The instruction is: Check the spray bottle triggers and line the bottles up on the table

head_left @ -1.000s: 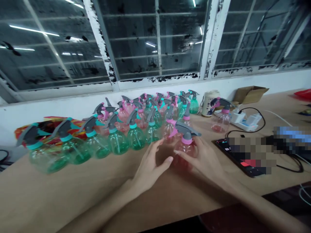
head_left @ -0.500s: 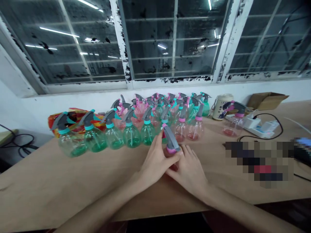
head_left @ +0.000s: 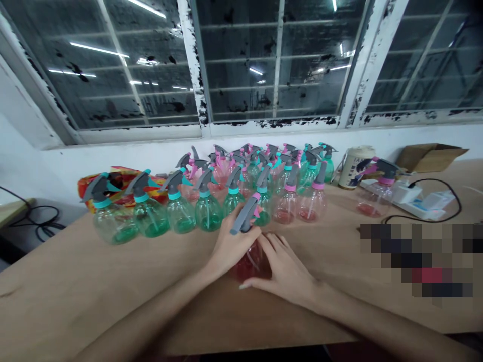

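Note:
A spray bottle (head_left: 249,262) with a clear reddish body and a grey-and-pink spray head stands on the table in front of me. Closed round its neck, just under the spray head, is my left hand (head_left: 232,241). My right hand (head_left: 289,269) curves about the right side of the body, thumb low at the front and fingers near the shoulder. The hands hide parts of the body and the pink collar. Just behind them runs a row of similar bottles, among them a green bottle (head_left: 208,213) and a pink bottle (head_left: 285,207).
More spray bottles crowd against the wall below the window. A red-and-yellow bag (head_left: 124,176) lies behind the row at left. To the right are a lone pink bottle (head_left: 373,196), a printed canister (head_left: 352,168), a power strip (head_left: 422,203) and a cardboard box (head_left: 432,155).
The spray head has swung round: its grey end pointed to the lower right and now points to the lower left. My right hand has opened wider about the bottle's body. The view has shifted slightly.

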{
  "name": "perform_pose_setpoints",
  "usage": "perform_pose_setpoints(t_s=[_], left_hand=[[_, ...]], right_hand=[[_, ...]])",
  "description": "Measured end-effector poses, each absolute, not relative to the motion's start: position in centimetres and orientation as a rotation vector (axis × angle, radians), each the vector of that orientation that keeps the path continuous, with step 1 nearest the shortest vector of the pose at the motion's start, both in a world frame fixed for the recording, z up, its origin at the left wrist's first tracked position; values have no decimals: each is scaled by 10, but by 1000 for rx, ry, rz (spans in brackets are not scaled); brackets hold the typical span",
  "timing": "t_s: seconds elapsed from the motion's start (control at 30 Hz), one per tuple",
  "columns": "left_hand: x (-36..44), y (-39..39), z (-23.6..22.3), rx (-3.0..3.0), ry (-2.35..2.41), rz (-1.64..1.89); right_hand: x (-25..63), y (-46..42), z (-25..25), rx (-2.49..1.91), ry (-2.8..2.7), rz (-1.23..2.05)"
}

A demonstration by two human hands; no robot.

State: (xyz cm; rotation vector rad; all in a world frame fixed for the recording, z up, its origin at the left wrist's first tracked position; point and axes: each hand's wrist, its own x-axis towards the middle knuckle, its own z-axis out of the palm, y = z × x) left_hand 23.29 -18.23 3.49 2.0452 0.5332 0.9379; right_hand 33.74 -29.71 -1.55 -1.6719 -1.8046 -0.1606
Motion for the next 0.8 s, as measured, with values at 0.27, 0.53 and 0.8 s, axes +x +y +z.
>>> perform_pose_setpoints(t_s=[0.27, 0.53, 0.8], left_hand=[[240, -165, 43, 2040, 519, 907], [248, -158, 42, 1965, 510, 823], [245, -164, 51, 1904, 559, 757]], right_hand=[[394, -292, -42, -1645, -1948, 156], [414, -277, -52, -1671, -1999, 185], [412, -275, -50, -1689, -1949, 250]])
